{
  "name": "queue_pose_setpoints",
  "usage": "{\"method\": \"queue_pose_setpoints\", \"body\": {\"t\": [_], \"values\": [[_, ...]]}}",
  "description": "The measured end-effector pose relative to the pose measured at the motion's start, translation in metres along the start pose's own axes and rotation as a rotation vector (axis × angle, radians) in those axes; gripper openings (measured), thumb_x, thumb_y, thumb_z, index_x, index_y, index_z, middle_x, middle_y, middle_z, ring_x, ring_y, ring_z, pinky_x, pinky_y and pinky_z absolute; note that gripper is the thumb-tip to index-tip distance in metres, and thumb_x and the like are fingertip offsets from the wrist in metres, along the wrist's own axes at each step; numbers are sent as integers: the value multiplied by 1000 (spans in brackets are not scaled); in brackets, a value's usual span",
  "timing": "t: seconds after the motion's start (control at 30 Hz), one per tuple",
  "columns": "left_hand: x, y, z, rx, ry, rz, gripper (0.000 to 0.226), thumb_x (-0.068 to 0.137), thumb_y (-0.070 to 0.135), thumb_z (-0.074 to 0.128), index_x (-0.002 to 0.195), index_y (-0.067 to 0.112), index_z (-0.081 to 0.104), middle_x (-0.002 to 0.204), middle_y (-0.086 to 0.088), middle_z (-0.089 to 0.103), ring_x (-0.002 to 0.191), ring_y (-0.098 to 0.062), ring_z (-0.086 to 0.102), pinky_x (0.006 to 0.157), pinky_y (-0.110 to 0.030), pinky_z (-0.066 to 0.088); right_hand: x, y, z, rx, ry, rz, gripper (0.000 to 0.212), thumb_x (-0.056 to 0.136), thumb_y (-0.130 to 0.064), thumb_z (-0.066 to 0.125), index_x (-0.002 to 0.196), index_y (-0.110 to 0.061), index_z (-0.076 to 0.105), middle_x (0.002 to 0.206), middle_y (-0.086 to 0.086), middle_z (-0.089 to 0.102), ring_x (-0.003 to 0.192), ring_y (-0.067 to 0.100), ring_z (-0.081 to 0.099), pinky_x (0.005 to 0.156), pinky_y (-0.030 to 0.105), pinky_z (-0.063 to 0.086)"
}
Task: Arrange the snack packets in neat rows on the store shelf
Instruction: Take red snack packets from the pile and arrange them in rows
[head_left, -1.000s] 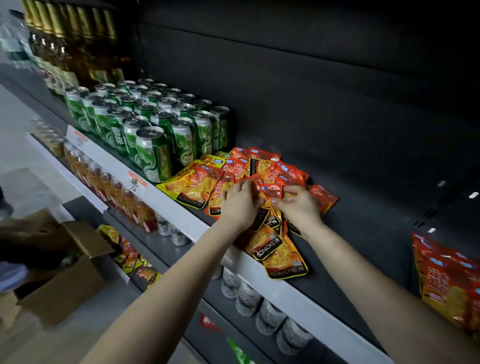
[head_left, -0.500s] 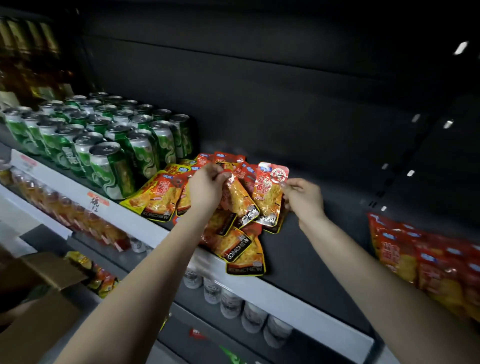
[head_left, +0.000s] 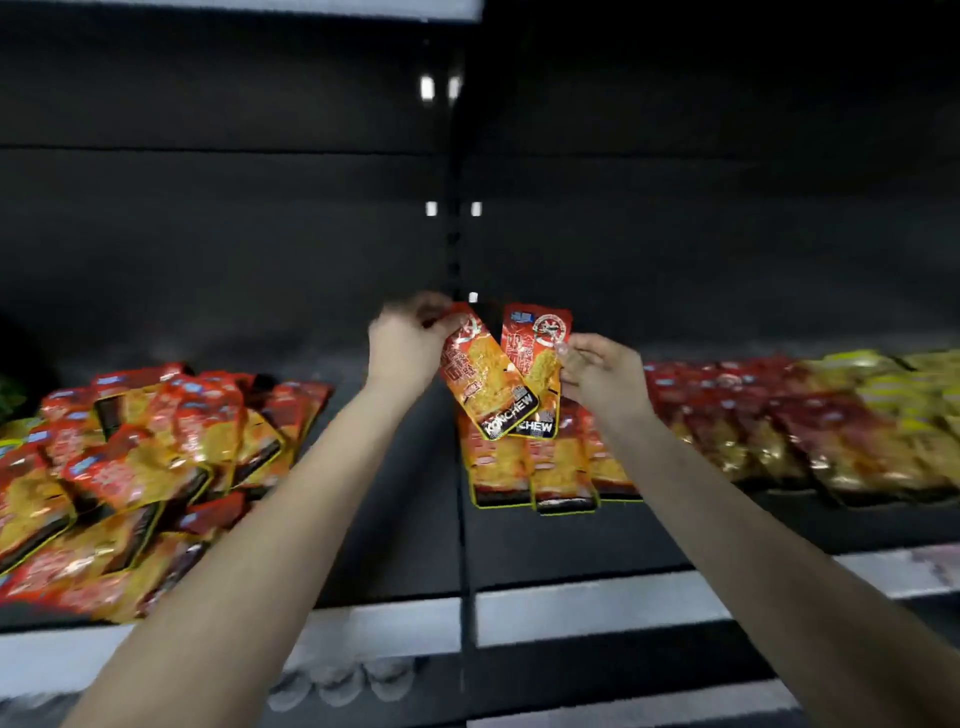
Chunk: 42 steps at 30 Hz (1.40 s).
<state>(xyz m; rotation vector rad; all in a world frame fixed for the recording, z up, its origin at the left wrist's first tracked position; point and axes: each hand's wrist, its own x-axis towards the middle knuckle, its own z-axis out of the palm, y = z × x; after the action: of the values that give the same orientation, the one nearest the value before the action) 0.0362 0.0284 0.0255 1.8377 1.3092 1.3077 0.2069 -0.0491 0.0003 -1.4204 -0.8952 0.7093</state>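
Bare shelf floor (head_left: 405, 519) lies open between the packet heap (head_left: 130, 467) and the packet rows (head_left: 779, 441).

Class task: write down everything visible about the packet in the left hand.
The packet is a flat, glossy pouch, red on top, orange-yellow below, with a black bottom band reading KONCHEW. It is held tilted in the air, top leaning left, pinched at its top by the left hand. Its lower part overlaps a second packet, held by the right hand.

Left hand (head_left: 405, 347) and right hand (head_left: 602, 371) pinch two packets (head_left: 498, 379) above shelf (head_left: 597, 540)
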Motion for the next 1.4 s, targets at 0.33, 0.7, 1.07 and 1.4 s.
{"method": "queue_pose_setpoints", "body": {"t": [0.33,0.7,1.07,1.4], "values": [[-44,75,162,-47,-439,74,18,80,18,72,98,14,70,89,0,69,81,-10,63,79,-22,49,4,33,-185,-345,252,-26,23,72,-31,61,73,-8,60,55,4,49,57,19,47,60,37,39],[-79,91,247,159,-569,154,20,85,2,63,102,11,68,110,-3,68,103,-16,62,82,-17,41,12,50,-256,-828,252,-16,19,89,-15,59,103,-11,71,104,6,71,99,24,65,78,31,47],[-95,86,262,304,-536,220,34,86,-11,51,107,13,65,113,-8,66,104,-21,63,87,-28,48,19,67,-252,-983,156,-81,22,86,-6,50,75,-6,69,91,6,72,78,20,66,75,25,51],[-99,89,243,372,-378,192,33,82,11,54,110,25,65,118,2,63,111,-23,57,95,-38,46,21,56,-235,-903,190,-365,14,81,-9,58,94,-5,55,98,12,58,89,25,56,67,26,39]]}}
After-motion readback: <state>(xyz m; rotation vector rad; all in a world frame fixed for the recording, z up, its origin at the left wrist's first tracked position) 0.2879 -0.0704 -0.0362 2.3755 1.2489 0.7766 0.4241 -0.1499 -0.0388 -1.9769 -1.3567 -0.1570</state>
